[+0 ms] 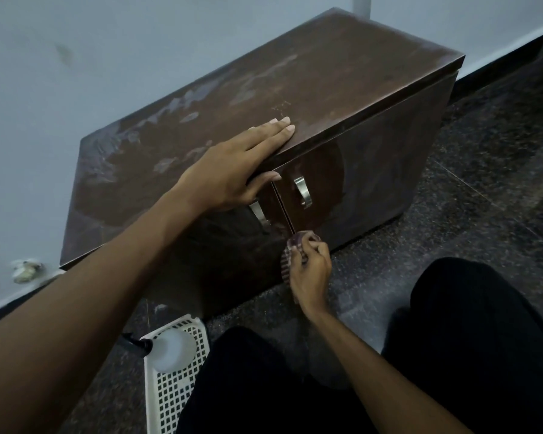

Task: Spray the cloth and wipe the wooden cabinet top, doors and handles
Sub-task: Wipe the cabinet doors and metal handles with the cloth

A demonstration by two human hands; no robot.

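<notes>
**You:** How far along am I?

**Me:** About midway, I'd judge. The cabinet top [326, 73] shows pale streaks, so it's likely wiped already. Your left hand [232, 170] lies flat on its near edge, fingers straight, thumb over the lip. Your right hand [311, 274] curls its fingers round the cloth [290, 256], low at the seam between the doors.

**You:** What's left?

**Me:** Probably the left door [232, 245] and the two handles [303, 192] — the right door [373, 170] carries a sheen. The spray bottle [173, 349] lies in the basket [176, 399], near left.
</notes>
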